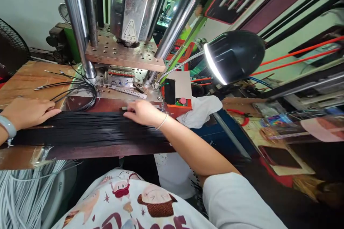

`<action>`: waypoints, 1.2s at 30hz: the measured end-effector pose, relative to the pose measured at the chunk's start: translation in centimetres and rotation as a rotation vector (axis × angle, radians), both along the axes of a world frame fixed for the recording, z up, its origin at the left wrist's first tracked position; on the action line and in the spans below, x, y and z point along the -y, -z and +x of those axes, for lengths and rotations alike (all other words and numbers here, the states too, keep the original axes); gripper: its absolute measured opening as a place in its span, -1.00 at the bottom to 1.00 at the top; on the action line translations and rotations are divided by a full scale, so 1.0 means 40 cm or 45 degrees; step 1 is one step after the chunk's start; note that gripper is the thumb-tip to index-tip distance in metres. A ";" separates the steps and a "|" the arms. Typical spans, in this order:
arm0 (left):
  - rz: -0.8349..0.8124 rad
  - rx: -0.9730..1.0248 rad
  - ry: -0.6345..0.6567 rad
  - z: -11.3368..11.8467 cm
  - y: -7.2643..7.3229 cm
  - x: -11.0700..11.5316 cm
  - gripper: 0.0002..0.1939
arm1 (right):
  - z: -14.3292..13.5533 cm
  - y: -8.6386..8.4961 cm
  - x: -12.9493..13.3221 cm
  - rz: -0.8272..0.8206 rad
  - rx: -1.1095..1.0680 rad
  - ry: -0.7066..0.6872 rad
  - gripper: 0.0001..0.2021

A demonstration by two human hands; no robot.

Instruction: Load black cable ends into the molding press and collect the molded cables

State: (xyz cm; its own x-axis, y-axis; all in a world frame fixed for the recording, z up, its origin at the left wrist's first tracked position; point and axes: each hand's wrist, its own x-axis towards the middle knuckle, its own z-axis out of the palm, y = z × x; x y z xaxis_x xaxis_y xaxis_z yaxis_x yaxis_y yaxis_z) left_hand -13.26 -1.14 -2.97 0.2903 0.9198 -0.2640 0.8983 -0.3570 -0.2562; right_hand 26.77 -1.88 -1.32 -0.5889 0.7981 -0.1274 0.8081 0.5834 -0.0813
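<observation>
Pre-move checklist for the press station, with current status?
1. Left hand and right hand out from under upper plate: ok, both at the black strands.
2. Lamp lit: ok.
3. Red button uncovered: ok, white cloth sits beside it.
4. Looped black cables off press bed: not ok.
5. Gauge reading: cannot tell, too small.

Fan (12, 48) cut off at left edge, pale piece (124, 108) at right fingers (129, 114) blurry
</observation>
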 end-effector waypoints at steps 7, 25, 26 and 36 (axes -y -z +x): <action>0.139 0.769 0.192 0.231 -0.005 0.064 -0.37 | 0.154 0.053 -0.118 -0.082 0.064 -0.006 -0.79; -0.868 0.973 0.052 0.459 -0.071 -0.118 -0.53 | 0.313 0.078 0.077 0.408 -0.983 0.556 -0.78; -0.955 0.965 0.043 0.475 -0.083 -0.125 -0.53 | 0.304 0.070 0.086 0.457 -0.997 0.585 -0.78; -1.297 1.112 0.039 0.626 -0.161 -0.130 -0.58 | 0.156 0.014 0.027 0.266 -0.083 0.352 -0.69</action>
